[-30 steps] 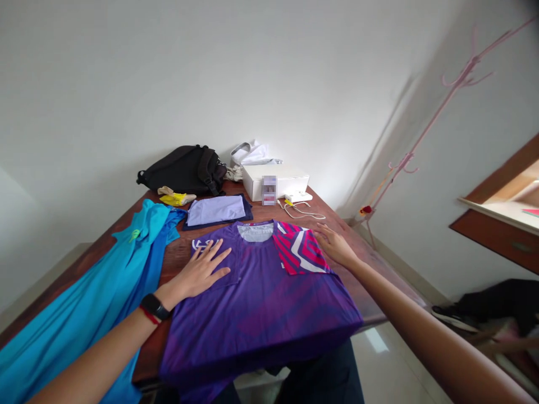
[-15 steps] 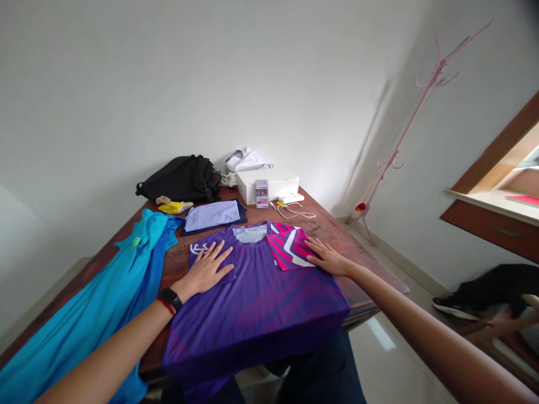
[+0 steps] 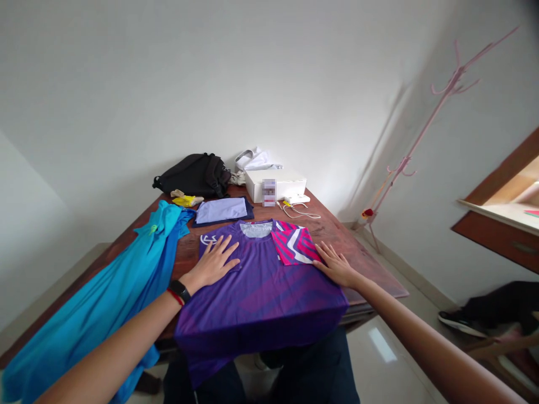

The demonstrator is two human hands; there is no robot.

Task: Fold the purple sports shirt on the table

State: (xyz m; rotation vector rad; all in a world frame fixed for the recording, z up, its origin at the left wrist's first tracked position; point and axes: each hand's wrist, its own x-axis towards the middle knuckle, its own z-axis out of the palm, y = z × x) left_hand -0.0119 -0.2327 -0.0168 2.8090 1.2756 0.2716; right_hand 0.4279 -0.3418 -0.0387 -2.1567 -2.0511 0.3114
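Observation:
A purple short-sleeved T-shirt (image 3: 269,292) lies spread on the wooden table, its grey-lined neck toward the wall and its lower part draping over the near edge. Both sleeves are folded inward over the front; the right one (image 3: 295,247) shows pink, purple and white stripes. My left hand (image 3: 215,261) rests flat on the left folded sleeve, fingers spread, a black band on the wrist. On the other side, my right hand (image 3: 337,266) lies open at the shirt's right edge, fingertips by the striped sleeve.
Bright blue garments (image 3: 122,286) lie along the left of the table (image 3: 345,241) and hang off it. Farther back are folded clothes (image 3: 223,209), a black backpack (image 3: 189,175), a white box (image 3: 290,182) and a white cable (image 3: 301,213). A pink coat stand (image 3: 429,120) stands right.
The view has turned slightly left, so the scene sits farther right in the picture. Both hands stay flat on the shirt, with little visible change in its folds.

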